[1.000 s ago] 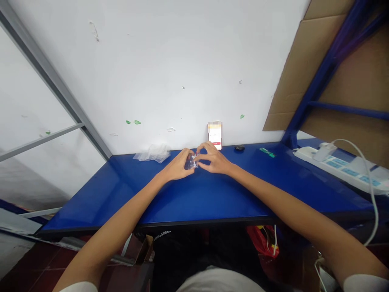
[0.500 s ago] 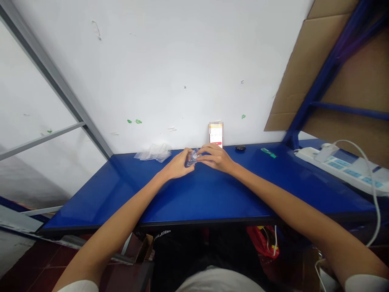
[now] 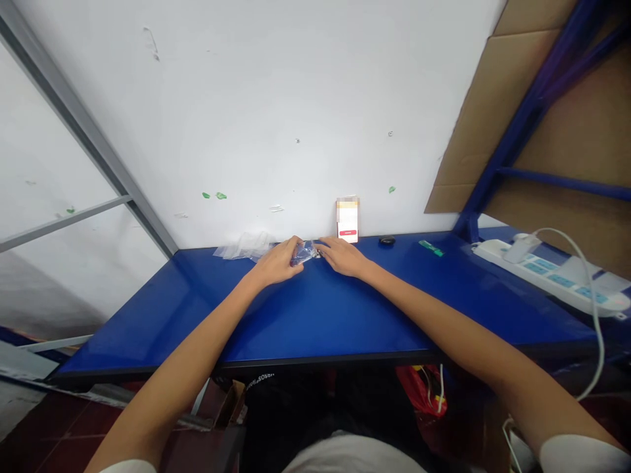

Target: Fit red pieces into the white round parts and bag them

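Note:
Both my hands meet near the back of a blue table [image 3: 315, 315]. My left hand [image 3: 276, 263] pinches a small clear plastic bag [image 3: 303, 252] with something dark inside. My right hand [image 3: 342, 255] has its fingers curled on the bag's right end. The bag sits low, close to the table top. A pile of empty clear bags [image 3: 244, 246] lies just left of my left hand, against the wall.
A small white and red card [image 3: 348, 219] leans on the wall behind my hands. A small black object [image 3: 387, 240] and a green piece [image 3: 432, 247] lie to the right. A white power strip [image 3: 547, 272] with a cable sits at far right, under a blue shelf frame [image 3: 522, 125].
My hands moved slightly left and toward the wall with the bag. My right hand's fingers lowered and flattened onto the bag's end.

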### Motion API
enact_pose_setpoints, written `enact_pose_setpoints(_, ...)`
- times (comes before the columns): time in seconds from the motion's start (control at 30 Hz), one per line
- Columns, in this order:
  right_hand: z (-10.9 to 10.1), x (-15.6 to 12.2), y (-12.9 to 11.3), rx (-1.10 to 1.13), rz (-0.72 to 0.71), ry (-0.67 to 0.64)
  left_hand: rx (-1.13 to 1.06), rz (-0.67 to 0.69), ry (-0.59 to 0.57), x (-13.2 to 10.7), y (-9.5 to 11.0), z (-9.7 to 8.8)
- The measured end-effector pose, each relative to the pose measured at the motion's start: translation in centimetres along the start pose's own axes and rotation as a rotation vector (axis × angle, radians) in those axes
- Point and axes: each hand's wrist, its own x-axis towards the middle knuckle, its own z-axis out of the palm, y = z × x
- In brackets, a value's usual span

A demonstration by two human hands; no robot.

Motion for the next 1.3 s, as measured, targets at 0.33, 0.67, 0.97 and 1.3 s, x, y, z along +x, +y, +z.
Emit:
enact_pose_setpoints(0.33,-0.5,0.2,-0.4,0.07,0.134,-0.089,-0.006,-0.012,-0.037,-0.3,0.5,0.2)
enact_pose_setpoints(0.67,-4.8,0.2,-1.0,0.799,0.4,0.217,0.097,0.005,-0.074,-0.4,0.1,0.7)
enact_pose_setpoints(0.97,-5.1,0.3,-3.3,0.561,0.172,0.148,0.118,-0.016,-0.112,-0.4,1.3,0.8)
enact_pose_setpoints(1.3,-5.7,0.3,-4.0,0.367,0.027,0.06,0.103,-0.015,-0.155,-0.3,2.9,0.3)
